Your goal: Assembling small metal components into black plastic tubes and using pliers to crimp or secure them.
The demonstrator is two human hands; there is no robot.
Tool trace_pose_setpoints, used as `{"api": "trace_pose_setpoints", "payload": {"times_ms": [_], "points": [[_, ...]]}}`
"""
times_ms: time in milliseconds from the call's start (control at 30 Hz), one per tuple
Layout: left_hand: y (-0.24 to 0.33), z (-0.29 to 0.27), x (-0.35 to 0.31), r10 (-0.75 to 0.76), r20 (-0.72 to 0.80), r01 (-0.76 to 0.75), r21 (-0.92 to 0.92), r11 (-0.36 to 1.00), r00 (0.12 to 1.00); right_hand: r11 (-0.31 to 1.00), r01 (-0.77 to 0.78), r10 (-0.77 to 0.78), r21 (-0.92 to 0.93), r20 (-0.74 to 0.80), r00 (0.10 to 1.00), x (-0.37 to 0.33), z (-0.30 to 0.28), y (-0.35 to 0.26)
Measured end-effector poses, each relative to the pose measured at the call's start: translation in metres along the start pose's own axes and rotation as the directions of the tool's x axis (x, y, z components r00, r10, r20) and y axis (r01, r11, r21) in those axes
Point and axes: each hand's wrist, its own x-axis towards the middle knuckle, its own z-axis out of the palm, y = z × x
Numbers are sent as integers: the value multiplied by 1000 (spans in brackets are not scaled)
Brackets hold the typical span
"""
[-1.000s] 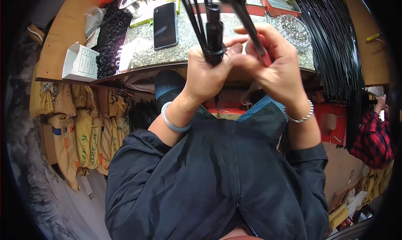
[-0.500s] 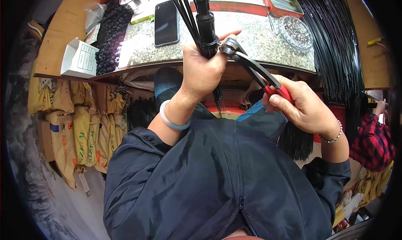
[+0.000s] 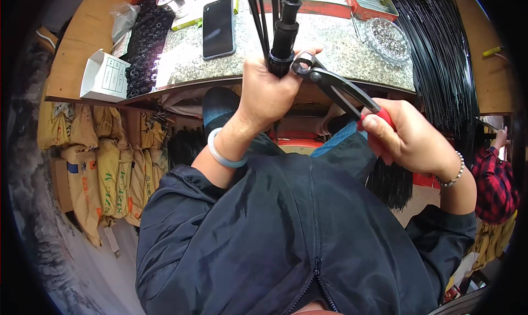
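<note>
My left hand [image 3: 268, 92], with a pale bangle at its wrist, is closed around a black stepped tube [image 3: 285, 32] and several thin black rods [image 3: 260, 26] that rise past the table's near edge. In my right hand [image 3: 406, 133] is a pair of end-cutting pincers [image 3: 344, 84] with black arms and red grips. The pincers' rounded jaws lie beside my left thumb, near the tube's lower end. Whatever sits between the jaws is too small to make out.
A smartphone [image 3: 218, 29] lies on the speckled tabletop [image 3: 330, 45]. At the right are a glass dish of small metal parts [image 3: 387, 40], a red tin [image 3: 371, 4] and a bundle of black rods [image 3: 440, 51]. A white box [image 3: 104, 76] stands left. Another person's checked sleeve [image 3: 495, 186] shows far right.
My right hand has shifted slightly to the right with the pincers. The black tube leans more to the right. Rod ends that showed below my left hand are out of sight.
</note>
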Motion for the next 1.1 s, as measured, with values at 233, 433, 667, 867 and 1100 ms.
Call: {"api": "trace_pose_setpoints", "payload": {"times_ms": [233, 433, 667, 867, 1100], "points": [[13, 6, 4, -75, -25, 74, -57, 996, 997, 950, 293, -283, 107, -104, 954, 16, 22, 25], [14, 6, 2, -125, -47, 121, -81, 989, 991, 927, 372, -363, 52, -137, 922, 16, 23, 28], [14, 6, -1, -92, -40, 90, -45, 995, 995, 939, 342, -338, -14, -202, 919, 6, 20, 19], [15, 2, 0, 9, 83, -12, 37, 999, 997, 980, 176, -188, -88, -156, 970, -10, 10, 4], [16, -14, 9, 110, 117, -125, 125, 984, 987, 943, 283, -313, -177, -181, 932, 5, 3, 7]]}}
